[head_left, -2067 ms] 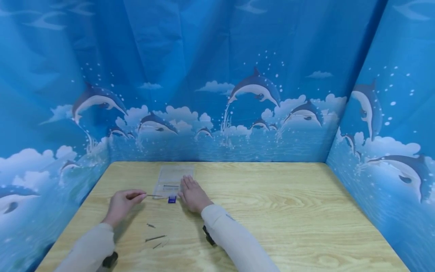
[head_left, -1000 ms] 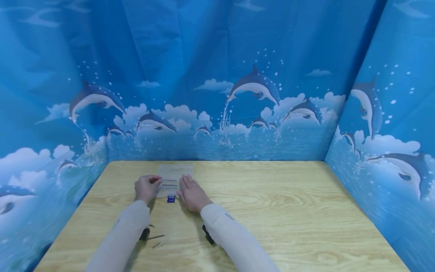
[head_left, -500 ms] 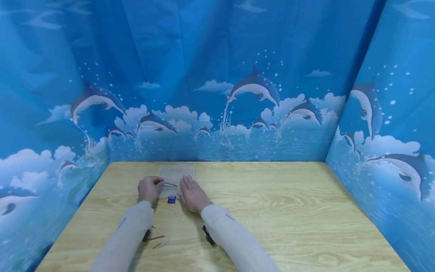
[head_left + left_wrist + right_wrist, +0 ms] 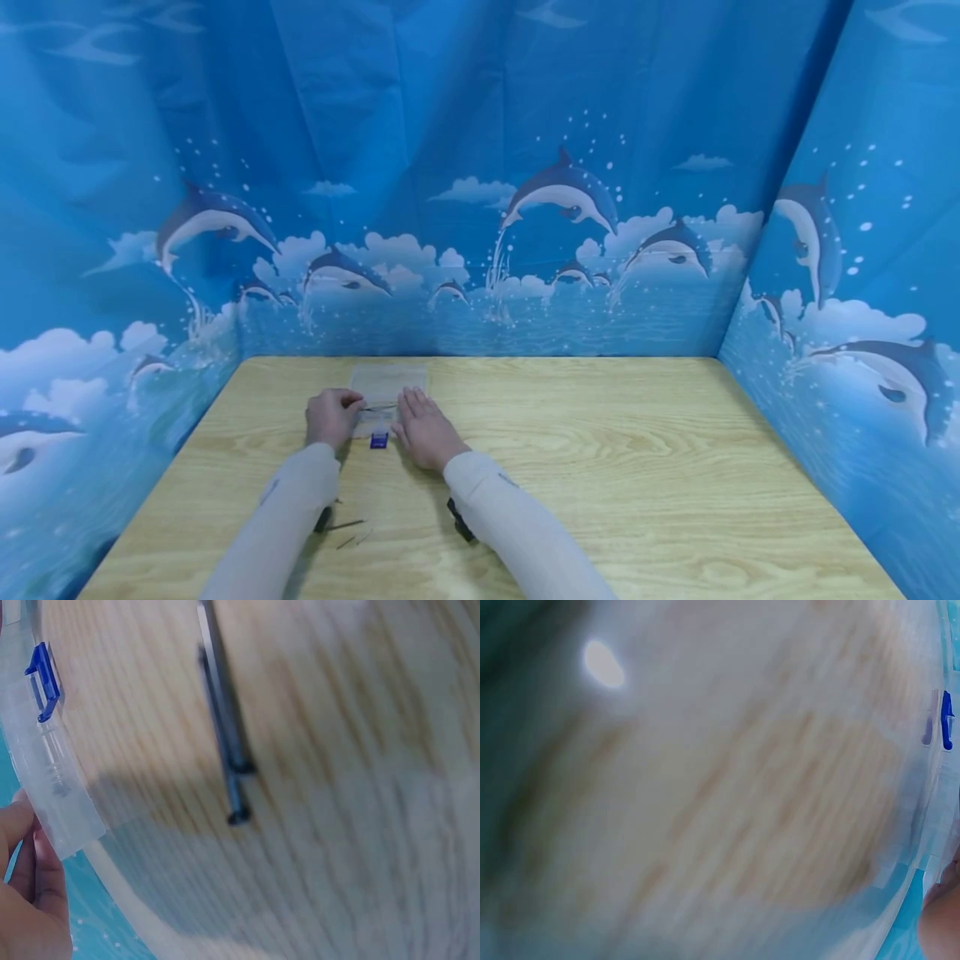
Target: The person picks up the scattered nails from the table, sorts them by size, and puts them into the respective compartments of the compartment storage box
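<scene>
Barely discernible nail [image 4: 378, 408] in left hand [image 4: 332, 416]

The curtain [image 4: 420, 83] was bright blue, printed with slate-blue, white-bellied dolphins [image 4: 558, 193], white clouds [image 4: 480, 192] and white specks [image 4: 866, 226]. The desk [image 4: 615, 467] was pale yellow with tan wood grain. The box [image 4: 378, 383] was clear and colourless, its latch [image 4: 378, 441] deep blue; the nails [image 4: 232, 724] were dark grey, the sleeves [image 4: 525, 525] off-white.

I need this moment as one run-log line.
left hand: pinches nail over clear box; right hand: at box edge; loose nails: on table
</scene>
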`<state>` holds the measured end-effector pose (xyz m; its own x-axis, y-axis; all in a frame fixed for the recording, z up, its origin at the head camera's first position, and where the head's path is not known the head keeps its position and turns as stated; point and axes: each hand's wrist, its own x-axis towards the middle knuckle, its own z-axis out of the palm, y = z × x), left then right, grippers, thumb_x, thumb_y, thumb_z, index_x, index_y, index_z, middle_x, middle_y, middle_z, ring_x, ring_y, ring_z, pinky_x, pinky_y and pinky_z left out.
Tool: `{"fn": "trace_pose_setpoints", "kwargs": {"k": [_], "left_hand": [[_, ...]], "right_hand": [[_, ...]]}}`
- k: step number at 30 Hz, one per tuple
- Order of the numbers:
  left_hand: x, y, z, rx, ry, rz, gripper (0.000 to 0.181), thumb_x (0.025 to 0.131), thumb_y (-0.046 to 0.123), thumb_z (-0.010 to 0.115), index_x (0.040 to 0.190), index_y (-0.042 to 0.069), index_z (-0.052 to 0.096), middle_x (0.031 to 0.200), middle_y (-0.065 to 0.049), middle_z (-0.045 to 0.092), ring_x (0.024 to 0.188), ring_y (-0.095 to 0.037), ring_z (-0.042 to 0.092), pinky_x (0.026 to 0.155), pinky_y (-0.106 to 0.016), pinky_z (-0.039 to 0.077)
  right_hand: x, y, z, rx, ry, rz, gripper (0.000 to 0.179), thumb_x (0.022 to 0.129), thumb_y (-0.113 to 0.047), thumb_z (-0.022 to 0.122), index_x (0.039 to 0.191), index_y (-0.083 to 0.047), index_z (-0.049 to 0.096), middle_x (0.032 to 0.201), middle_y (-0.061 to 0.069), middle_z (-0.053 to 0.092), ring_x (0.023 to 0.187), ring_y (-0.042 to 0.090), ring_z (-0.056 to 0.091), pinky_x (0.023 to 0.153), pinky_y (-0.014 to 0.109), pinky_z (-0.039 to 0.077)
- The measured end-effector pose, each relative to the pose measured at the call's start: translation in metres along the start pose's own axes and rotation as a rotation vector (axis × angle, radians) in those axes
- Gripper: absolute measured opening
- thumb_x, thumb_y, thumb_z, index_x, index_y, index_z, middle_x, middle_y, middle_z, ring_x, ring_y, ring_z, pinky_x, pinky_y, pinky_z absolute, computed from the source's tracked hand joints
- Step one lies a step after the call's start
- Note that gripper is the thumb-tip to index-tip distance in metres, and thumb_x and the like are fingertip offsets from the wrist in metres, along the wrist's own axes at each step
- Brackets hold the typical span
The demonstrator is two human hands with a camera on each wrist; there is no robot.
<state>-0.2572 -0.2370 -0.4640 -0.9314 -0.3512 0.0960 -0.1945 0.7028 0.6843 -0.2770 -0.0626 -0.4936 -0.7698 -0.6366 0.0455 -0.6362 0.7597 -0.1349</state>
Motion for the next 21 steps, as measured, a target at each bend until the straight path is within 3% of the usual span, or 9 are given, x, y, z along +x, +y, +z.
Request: {"fn": "trace_pose_setpoints", "kwargs": {"k": [11,17,21], "left_hand": [[0.0,-0.001,-0.004,-0.016,-0.023,0.021,0.015,0.09,0.007,0.066,0.103,0.002,0.071,0.102,-0.017,0.07,0.097,-0.032,0.065,0.083,-0.046,0.053],[-0.003,-0.006,-0.01,-0.063,-0.024,0.078,0.016,0.09,0.012,0.067,0.102,0.002,0.071,0.101,-0.017,0.071,0.096,-0.032,0.065,0.085,-0.048,0.052],[-0.007,-0.008,-0.014,-0.063,-0.008,0.153,0.017,0.089,0.013,0.068,0.101,0.001,0.072,0.098,-0.017,0.072,0.092,-0.031,0.067,0.083,-0.047,0.053]], "right_hand": [[0.0,0.0,-0.001,0.021,0.002,0.004,0.057,0.105,-0.04,0.023,0.152,-0.007,0.019,0.159,0.01,0.015,0.147,0.023,0.012,0.119,0.034,0.013],[-0.002,0.0,-0.003,0.04,0.0,0.002,0.057,0.105,-0.039,0.024,0.152,-0.007,0.019,0.159,0.01,0.015,0.147,0.023,0.012,0.119,0.034,0.012],[-0.002,-0.001,-0.004,0.038,-0.003,0.003,0.057,0.105,-0.04,0.024,0.152,-0.007,0.019,0.159,0.01,0.015,0.147,0.023,0.011,0.119,0.034,0.013]]}}
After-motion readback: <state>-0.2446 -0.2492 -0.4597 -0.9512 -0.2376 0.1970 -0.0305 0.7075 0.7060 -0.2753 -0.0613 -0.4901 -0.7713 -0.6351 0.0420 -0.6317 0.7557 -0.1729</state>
